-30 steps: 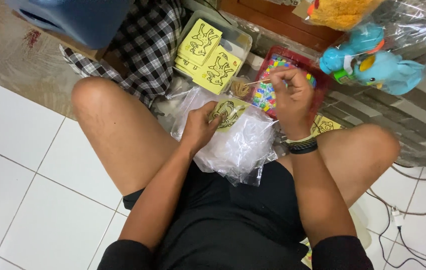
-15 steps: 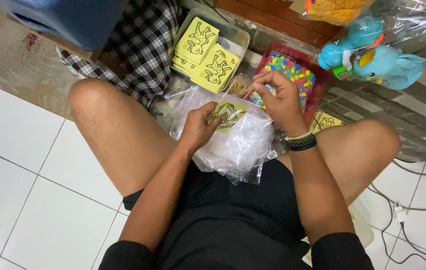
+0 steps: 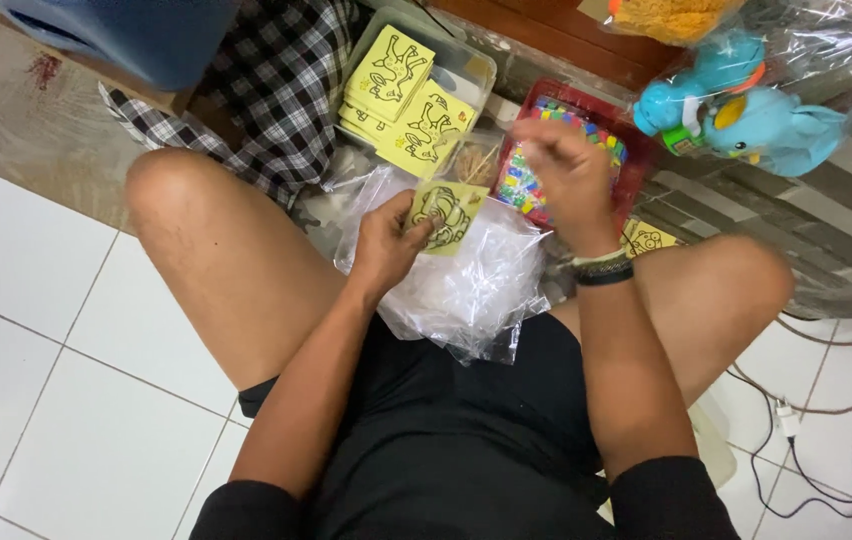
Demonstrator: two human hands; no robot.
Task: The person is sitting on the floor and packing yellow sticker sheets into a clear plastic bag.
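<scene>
My left hand point(image 3: 386, 235) pinches a small yellow square card with a black line drawing point(image 3: 446, 212) over a heap of clear plastic bags point(image 3: 466, 290) on my lap. My right hand point(image 3: 571, 175) hovers blurred over the red tray of coloured beads point(image 3: 546, 150); fingers curled, can't tell if it holds anything. Card looks unbagged; more yellow cards remain stacked in the clear plastic box point(image 3: 471, 70).

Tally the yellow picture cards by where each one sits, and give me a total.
Held in the left hand, card over the clear bags: 1
Showing face-up in the clear tub, upper card and lower card: 2
Beside the right knee, partly hidden card: 1
Total: 4; any stacked beneath are hidden.
</scene>
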